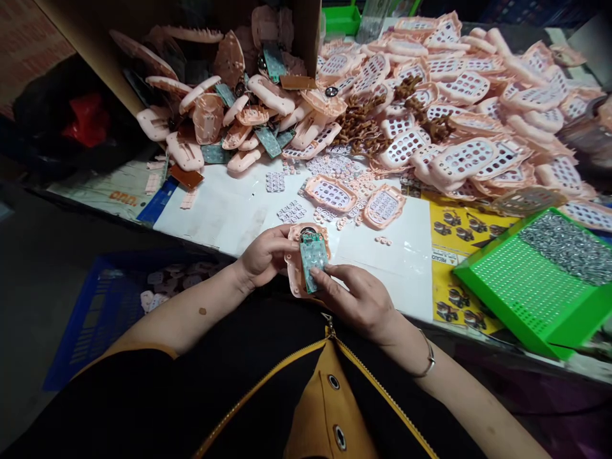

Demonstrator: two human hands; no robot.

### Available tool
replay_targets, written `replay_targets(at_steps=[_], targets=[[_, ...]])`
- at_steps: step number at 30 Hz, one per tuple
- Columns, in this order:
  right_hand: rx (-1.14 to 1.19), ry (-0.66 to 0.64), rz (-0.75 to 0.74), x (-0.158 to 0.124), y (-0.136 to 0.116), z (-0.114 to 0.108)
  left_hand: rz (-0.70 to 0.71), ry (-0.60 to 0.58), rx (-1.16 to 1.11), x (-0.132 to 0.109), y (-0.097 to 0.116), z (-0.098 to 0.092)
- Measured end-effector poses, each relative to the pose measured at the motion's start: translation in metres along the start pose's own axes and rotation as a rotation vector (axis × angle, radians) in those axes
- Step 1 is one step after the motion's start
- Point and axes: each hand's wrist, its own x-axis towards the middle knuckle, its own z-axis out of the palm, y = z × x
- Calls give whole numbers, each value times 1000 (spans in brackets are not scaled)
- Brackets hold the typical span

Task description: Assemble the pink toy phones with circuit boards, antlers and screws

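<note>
pinching shell point(295, 271) left, board point(312, 254) right

Shell point(295, 275) peachy pink — board point(312, 256) on it blue-green. Tray point(530, 280) bright green, rows of dots. Metal bits point(568, 245) silver. Sheet point(444, 203) yellow — little dark pictures. Basket point(88, 319) blue. Shirt point(229, 376) black.

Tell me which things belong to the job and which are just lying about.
Belongs:
pink shell half, in left hand
circuit board, right hand on it
likely: perforated pink shells, white keypads, metal bits in green tray

Apparently lying about:
yellow printed sheet
red plastic
</note>
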Motion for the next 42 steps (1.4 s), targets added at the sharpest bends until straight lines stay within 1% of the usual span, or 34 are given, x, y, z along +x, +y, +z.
replay_targets(at_steps=[4, 9, 12, 14, 16, 18, 20, 22, 24, 27, 31, 34, 37, 39, 42], targets=[[-10, -29, -6, -2, 0, 1, -2, -26, -2, 0, -1, -1], [-19, -104, -32, -5, -1, 5, -15, 86, 96, -3, -2, 5], [-1, -131, -39, 0, -2, 5, 5, 98, 128, -2, -5, 7], [32, -99, -34, 4, -3, 3, 8, 103, 152, -2, -6, 6], [59, -31, 30, 9, -2, 0, 4, 104, 190, -2, -8, 4], [82, 15, 158, 12, 1, -1, -4, 86, 235, -3, -8, 4], [133, 13, 302, 14, 5, -1, -11, 61, 269, -3, -10, 3], [228, 2, 409, 16, 9, 1, -23, 30, 284, -3, -12, 3], [321, -9, 474, 18, 13, 4, -30, -2, 291, -3, -13, 4], [379, -16, 522, 23, 16, 7, -23, -32, 314, -3, -13, 6], [411, -33, 540, 25, 17, 9, -17, -50, 317, -2, -12, 8], [395, -43, 540, 24, 18, 9, -29, -35, 313, -1, -14, 9], [303, -62, 479, 22, 18, 7, -57, -4, 303, 1, -16, 7], [234, -146, 410, 19, 17, 4, -65, 25, 279, 2, -17, 5], [184, -351, 345, 17, 16, -2, -96, 79, 212, 4, -17, 3]])
